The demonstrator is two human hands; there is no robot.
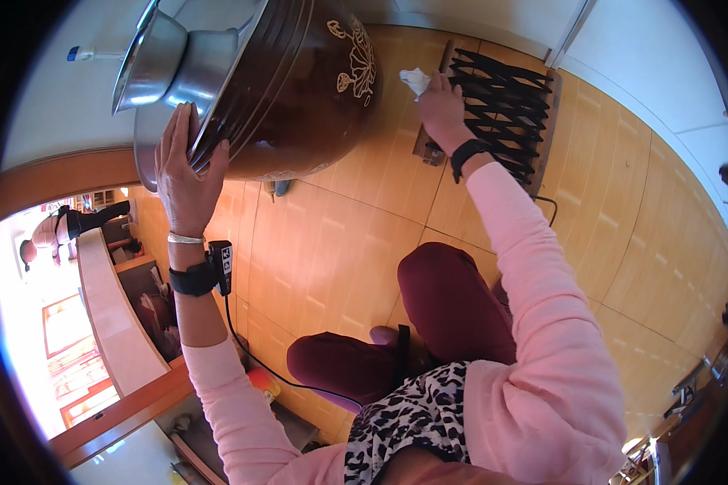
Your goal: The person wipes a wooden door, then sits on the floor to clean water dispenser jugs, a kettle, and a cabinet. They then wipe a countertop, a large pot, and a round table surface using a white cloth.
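A large brown glazed jar (279, 91) with a pale flower design on its side stands at upper left. My left hand (185, 170) grips its rim, fingers over the top edge and thumb against the outer wall. Silvery metal bowls (158, 60) rest on the jar's top, just beyond those fingers. Pinched in my right hand (443, 106) is a crumpled white cloth or tissue (415, 82), held low over the floor. Right beside that hand lies a low wooden frame with black crisscross straps (509, 109), resembling a folding stool; the hand and wrist cover part of it.
Tan floor tiles (340, 242) spread between the jar and my bent knees. A pale cabinet or wall panel (655, 73) borders the upper right. Shelves with bags (158, 303) stand at left, and another person (54, 233) is beyond the counter (106, 309). A cable runs from my left wrist device (221, 267).
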